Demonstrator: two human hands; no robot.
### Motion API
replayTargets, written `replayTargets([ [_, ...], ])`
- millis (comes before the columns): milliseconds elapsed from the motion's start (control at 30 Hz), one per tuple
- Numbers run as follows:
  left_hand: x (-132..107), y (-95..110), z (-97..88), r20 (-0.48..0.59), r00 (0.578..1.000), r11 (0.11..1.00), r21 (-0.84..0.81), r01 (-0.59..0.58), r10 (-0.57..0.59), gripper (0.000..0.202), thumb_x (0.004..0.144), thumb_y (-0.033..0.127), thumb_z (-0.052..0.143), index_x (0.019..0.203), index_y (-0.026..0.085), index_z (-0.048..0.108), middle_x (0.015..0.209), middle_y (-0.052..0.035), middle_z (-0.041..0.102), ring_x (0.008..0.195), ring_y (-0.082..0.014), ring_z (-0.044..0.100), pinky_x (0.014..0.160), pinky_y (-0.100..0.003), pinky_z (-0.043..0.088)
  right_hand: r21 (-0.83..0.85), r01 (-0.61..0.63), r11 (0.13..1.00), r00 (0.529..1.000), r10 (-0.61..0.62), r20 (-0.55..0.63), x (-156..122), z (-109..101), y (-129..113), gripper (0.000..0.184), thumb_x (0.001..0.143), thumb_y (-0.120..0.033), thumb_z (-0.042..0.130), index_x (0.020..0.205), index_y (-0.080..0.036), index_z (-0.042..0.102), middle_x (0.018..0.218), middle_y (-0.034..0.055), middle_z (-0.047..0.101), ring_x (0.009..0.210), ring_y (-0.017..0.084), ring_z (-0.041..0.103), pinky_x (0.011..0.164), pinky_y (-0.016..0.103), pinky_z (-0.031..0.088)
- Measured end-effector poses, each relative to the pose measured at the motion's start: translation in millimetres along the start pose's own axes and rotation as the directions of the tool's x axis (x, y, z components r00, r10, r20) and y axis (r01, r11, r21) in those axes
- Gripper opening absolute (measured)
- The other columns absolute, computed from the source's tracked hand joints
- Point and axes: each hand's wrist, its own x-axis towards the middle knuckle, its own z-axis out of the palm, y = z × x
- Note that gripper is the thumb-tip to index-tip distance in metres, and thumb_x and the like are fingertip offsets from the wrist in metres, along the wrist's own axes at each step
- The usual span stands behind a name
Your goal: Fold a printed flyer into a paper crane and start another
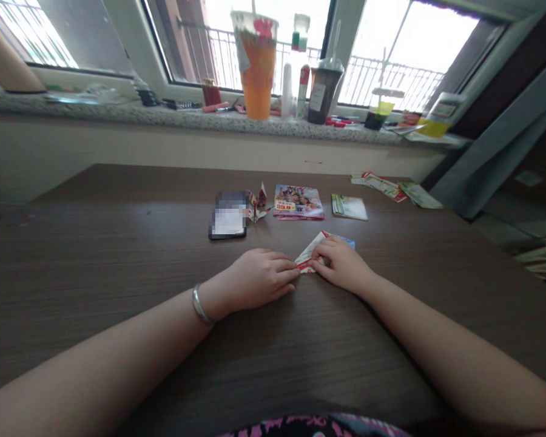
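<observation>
A folded sheet of printed paper [307, 254], white with red and blue parts, lies on the table in front of me. My left hand [269, 276] rests flat with its fingers stretched out, its fingertips touching the paper's left corner. Over the right part of the paper is my right hand [339, 262], with bent fingers and thumb pressing and gripping it, so that part is hidden. Beyond my hands stand a small folded paper figure [257, 203], a stack of printed leaflets [298, 201] and a smaller pile of square papers [349, 207].
A phone [228, 221] with a blurred screen lies left of the paper figure. More paper strips [382, 186] sit at the table's back right. Along the windowsill [182, 118] stand an orange drink cup [257, 76], a dark cup [323, 94], bottles and pens.
</observation>
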Motion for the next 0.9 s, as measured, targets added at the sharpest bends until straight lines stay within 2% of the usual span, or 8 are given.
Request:
replayTargets([
  [67, 0.7, 1.6, -1.0, 0.021, 1.0, 0.999, 0.033, -0.003, 0.002, 0.033, 0.094, 0.033, 0.046, 0.12, 0.018, 0.06, 0.107, -0.0083, 0.069, 0.102, -0.0219, 0.063, 0.087, -0.036, 0.051, -0.003, -0.006, 1.0, 1.0, 0.006, 0.001, 1.1, 0.9, 2.3, 0.018, 0.088, -0.03, 0.056, 0.073, -0.02, 0.06, 0.077, 0.002, 0.066, 0.081, 0.017, 0.059, 0.102, 0.041, 0.036],
  [167, 1.4, 3.6, -3.0, 0.054, 0.998, 0.997, 0.069, 0.021, -0.025, 0.032, 0.094, 0.033, 0.046, 0.118, 0.018, 0.06, 0.103, -0.0086, 0.068, 0.099, -0.0221, 0.063, 0.084, -0.035, 0.051, -0.015, -0.049, 0.999, 0.998, 0.05, 0.026, 2.6, 1.7, 4.3, 0.018, 0.088, -0.03, 0.056, 0.074, -0.019, 0.06, 0.078, 0.0033, 0.066, 0.079, 0.018, 0.059, 0.085, 0.036, 0.044],
  [267, 1.4, 4.1, -4.6, 0.067, 0.996, 0.996, 0.06, 0.063, -0.067, 0.029, 0.095, 0.033, 0.046, 0.115, 0.019, 0.062, 0.098, -0.0078, 0.067, 0.095, -0.0213, 0.063, 0.081, -0.034, 0.051, -0.034, -0.097, 0.995, 0.993, 0.099, 0.06, 3.8, 2.0, 4.6, 0.018, 0.088, -0.031, 0.057, 0.076, -0.018, 0.061, 0.08, 0.0042, 0.067, 0.077, 0.018, 0.058, 0.072, 0.031, 0.043],
  [600, 1.9, 2.7, -4.8, 0.07, 0.994, 0.996, -0.024, 0.086, -0.084, 0.028, 0.095, 0.033, 0.045, 0.109, 0.018, 0.066, 0.095, -0.0078, 0.067, 0.095, -0.0206, 0.062, 0.084, -0.034, 0.051, -0.088, -0.122, 0.989, 0.988, 0.129, 0.08, 4.5, -0.4, 0.8, 0.016, 0.087, -0.031, 0.059, 0.078, -0.018, 0.061, 0.083, 0.0049, 0.067, 0.079, 0.019, 0.059, 0.071, 0.03, 0.04],
  [900, 4.8, 3.2, -5.0, 0.05, 0.995, 0.996, -0.036, 0.084, -0.083, 0.029, 0.094, 0.034, 0.046, 0.107, 0.018, 0.067, 0.095, -0.0079, 0.066, 0.091, -0.0201, 0.062, 0.08, -0.033, 0.05, -0.095, -0.12, 0.988, 0.989, 0.127, 0.074, 5.0, 3.3, 5.3, 0.015, 0.087, -0.03, 0.06, 0.077, -0.018, 0.06, 0.081, 0.0042, 0.066, 0.078, 0.018, 0.058, 0.07, 0.029, 0.039],
])
